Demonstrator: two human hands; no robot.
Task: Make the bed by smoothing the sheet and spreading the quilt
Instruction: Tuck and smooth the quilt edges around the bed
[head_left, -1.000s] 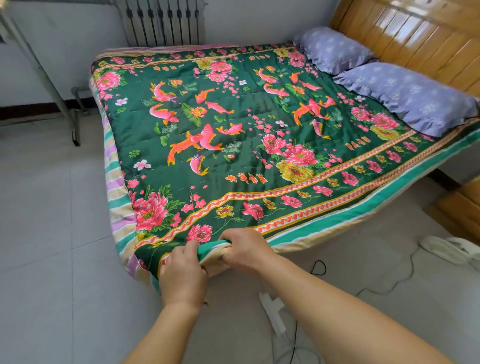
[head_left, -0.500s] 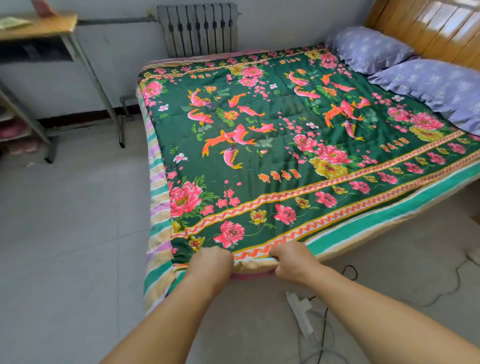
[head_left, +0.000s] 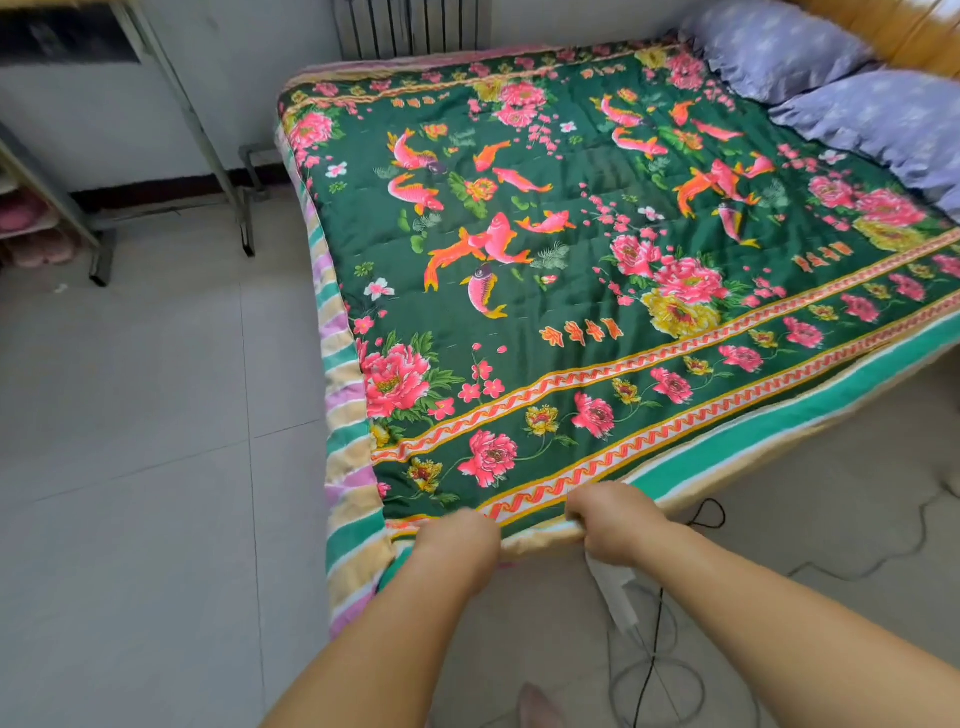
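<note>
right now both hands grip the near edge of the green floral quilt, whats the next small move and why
Probably a gentle pull toward the near corner: the left hand and right hand pinch the green floral quilt at its edge, which looks slightly bunched there.

Fingertips of both hands (head_left: 540, 535) hidden under the quilt (head_left: 571, 291) edge; pillows (head_left: 831, 78) cropped at right.

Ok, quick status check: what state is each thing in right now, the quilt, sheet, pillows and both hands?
Quilt: spread flat over the bed.
Striped sheet: hanging down the bed's side.
Pillows: lying side by side at the headboard.
Left hand: gripping the quilt's near edge.
Right hand: gripping the same edge.
</note>
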